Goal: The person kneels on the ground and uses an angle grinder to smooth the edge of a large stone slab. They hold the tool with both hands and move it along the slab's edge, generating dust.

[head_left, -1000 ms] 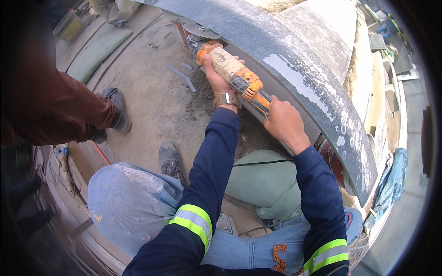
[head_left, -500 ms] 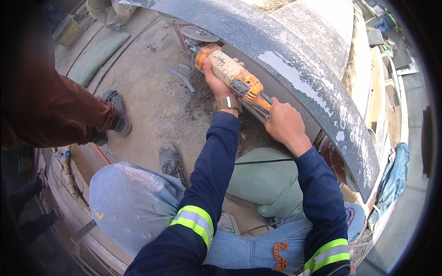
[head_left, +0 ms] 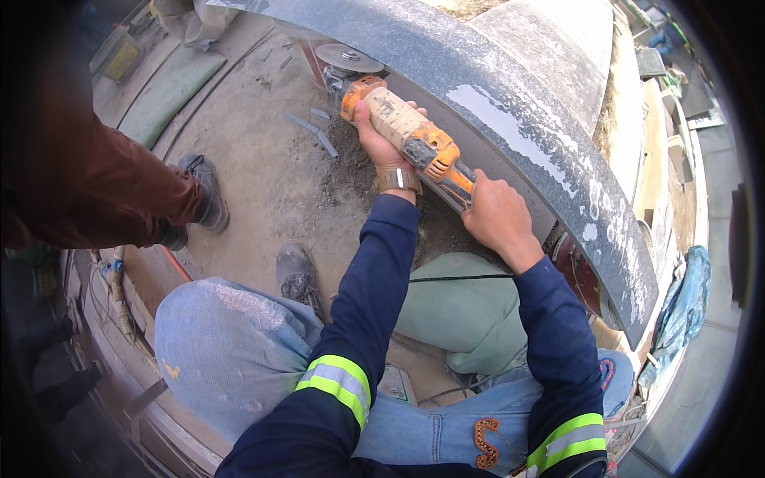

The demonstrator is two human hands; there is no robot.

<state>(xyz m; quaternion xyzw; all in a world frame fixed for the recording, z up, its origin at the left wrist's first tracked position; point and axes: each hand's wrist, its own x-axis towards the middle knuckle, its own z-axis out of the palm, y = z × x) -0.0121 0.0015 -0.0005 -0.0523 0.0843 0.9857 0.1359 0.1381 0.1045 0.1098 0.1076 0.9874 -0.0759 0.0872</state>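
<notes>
An orange and black angle grinder (head_left: 398, 121), its body wrapped in tan tape, is held in both my hands. My left hand (head_left: 381, 145) wraps round the taped body from below, a watch on its wrist. Round the rear handle closes my right hand (head_left: 500, 213). The grinder's flat disc (head_left: 348, 57) lies against or very near the underside of the curved grey stone slab (head_left: 510, 103); I cannot tell whether it touches. Faint dust hangs about the disc. A black cord (head_left: 462, 278) runs across below my right wrist.
A person in brown trousers (head_left: 119, 183) and dark shoes stands at the left. Thin grey strips (head_left: 313, 131) lie on the dusty ground. A green cushion (head_left: 177, 92) and a yellowish bucket (head_left: 118, 54) are at the far left. Blue plastic sheeting (head_left: 677, 307) hangs at the right.
The grinder and both hands have shifted slightly to the right along the slab's edge. My grip is the same.
</notes>
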